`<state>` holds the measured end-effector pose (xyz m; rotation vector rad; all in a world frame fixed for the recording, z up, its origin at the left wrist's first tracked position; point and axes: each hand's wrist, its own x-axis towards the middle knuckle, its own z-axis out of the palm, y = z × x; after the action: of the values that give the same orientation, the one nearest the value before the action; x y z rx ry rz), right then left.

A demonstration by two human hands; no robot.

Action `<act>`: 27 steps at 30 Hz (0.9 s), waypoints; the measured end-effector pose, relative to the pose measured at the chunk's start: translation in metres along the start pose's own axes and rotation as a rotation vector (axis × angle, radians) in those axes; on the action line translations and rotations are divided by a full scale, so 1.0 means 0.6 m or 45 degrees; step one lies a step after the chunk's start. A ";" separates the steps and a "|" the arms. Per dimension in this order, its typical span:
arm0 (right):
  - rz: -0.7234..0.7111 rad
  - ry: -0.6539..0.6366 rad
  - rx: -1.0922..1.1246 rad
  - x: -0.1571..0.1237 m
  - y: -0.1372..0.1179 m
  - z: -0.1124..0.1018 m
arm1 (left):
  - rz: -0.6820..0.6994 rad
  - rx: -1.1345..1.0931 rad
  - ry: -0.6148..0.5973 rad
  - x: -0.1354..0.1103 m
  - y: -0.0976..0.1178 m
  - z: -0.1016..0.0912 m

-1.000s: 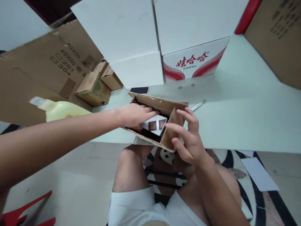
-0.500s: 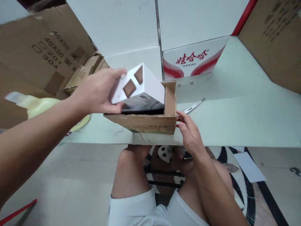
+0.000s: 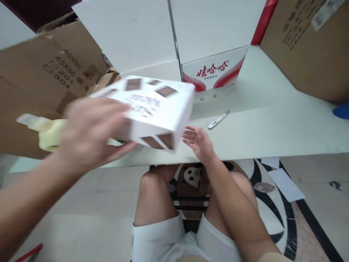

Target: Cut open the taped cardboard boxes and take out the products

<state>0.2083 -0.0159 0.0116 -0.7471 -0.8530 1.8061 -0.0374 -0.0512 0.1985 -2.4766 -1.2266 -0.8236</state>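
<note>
Over the front edge of the table (image 3: pixel 261 134), toward its left part: left hand (image 3: pixel 91 127) grips the white box (image 3: pixel 159 114), fingers across the top face, thumb low on the near side. Blur hides exact contact. Box sits right at that hand and reaches out to its right. Long axis roughly left-right, near parallel with the table's front edge; tilted, so top face, near side and right end all show. Left end is behind the hand, can't read it. Right hand (image 3: pixel 200 143), also over the table's front edge, is empty, fingers loosely extended, just beside the box's right end; touching or not, can't tell. Left hand carries the load as far as I can judge; the free right end faces the right hand. On the table's left part, yellow bottle (image 3: pixel 50 133), partly hidden by the left hand. Mid-table, past the right hand: slim white cutter (image 3: pixel 219 120), lying slantwise. At the table's back: white-and-red carton (image 3: pixel 214 72), well apart from the box.
</note>
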 end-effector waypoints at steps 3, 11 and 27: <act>0.035 0.067 0.196 -0.038 -0.051 -0.060 | 0.373 -0.040 -0.249 0.003 0.028 0.083; 0.075 0.432 0.183 -0.047 -0.058 -0.106 | 0.031 -0.426 -0.252 -0.004 0.050 0.245; -0.473 0.171 0.024 0.088 -0.095 -0.024 | -1.087 -1.786 0.353 0.053 0.030 0.289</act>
<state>0.2304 0.0532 0.0439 -0.6418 -0.8241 1.4170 0.0569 0.0379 0.0781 -2.2150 -2.0039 -2.9355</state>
